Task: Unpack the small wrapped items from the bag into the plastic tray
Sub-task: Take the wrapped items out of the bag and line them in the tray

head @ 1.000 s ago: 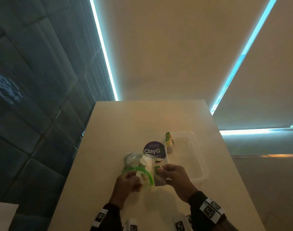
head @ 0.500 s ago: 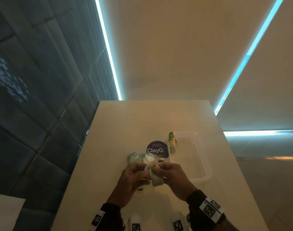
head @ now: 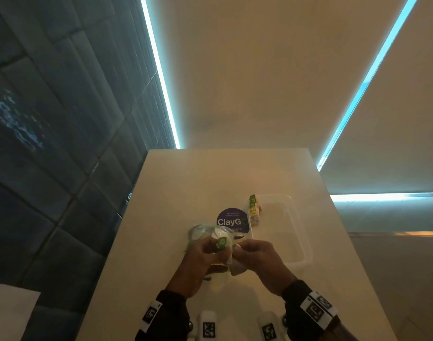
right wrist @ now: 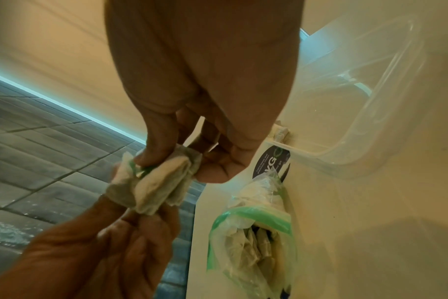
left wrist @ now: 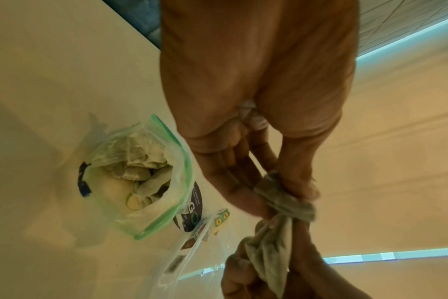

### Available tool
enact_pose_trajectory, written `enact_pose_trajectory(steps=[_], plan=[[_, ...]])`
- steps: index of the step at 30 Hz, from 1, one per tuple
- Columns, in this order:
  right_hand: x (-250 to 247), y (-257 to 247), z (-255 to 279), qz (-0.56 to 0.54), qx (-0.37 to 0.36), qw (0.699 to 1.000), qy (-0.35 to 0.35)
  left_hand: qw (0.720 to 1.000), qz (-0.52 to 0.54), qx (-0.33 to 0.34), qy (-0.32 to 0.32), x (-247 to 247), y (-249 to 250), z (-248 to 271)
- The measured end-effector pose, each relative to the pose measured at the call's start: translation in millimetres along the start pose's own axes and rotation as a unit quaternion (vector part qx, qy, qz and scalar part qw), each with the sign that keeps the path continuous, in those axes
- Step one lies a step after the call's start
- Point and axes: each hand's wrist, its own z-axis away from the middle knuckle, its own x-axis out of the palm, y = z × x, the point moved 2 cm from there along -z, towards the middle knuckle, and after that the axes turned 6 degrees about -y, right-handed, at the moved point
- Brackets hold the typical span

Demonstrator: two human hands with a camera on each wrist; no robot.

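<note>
A small bundle of wrapped tea bags (head: 229, 257) with a green tag (head: 221, 242) hangs above the table between both hands. My left hand (head: 210, 248) pinches one end of the bundle (left wrist: 286, 200) between thumb and fingers. My right hand (head: 242, 251) pinches the other end (right wrist: 156, 182). The clear zip bag (left wrist: 141, 176) with a green seal lies open on the table just beyond the hands, with several more wrapped items inside (right wrist: 253, 242). The clear plastic tray (head: 299, 242) sits to the right. Two wrapped items (head: 253, 211) lie in its far left corner.
A round dark sticker reading "ClayG" (head: 231, 221) is on the pale table (head: 186, 193) between the bag and the tray. A dark tiled wall (head: 50, 168) runs along the table's left edge. The tray (right wrist: 371, 121) is close to my right hand.
A second ago my left hand held the bag's mouth while the right drew items out. Now the bag lies released on the table and both hands pinch the bundle.
</note>
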Motion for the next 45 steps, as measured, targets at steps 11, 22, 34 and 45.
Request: enact_pose_trajectory(steps=[11,22,34,45], plan=[[2,-11,-2,-0.025,0.011,0.999,0.025,0.970,-0.226,0.043,0.082,15,2,-8],[1,0,-11,0.042,-0.015,0.988,0.148,0.969,-0.235,0.038,0.058,19,7,-17],[-10,0,-15,0.031,-0.063,0.982,0.175,0.964,-0.195,0.092,0.155,28,8,-34],[-11,1,-10,0.044,-0.035,0.988,0.145,0.952,-0.236,0.086,0.175,32,0,-43]])
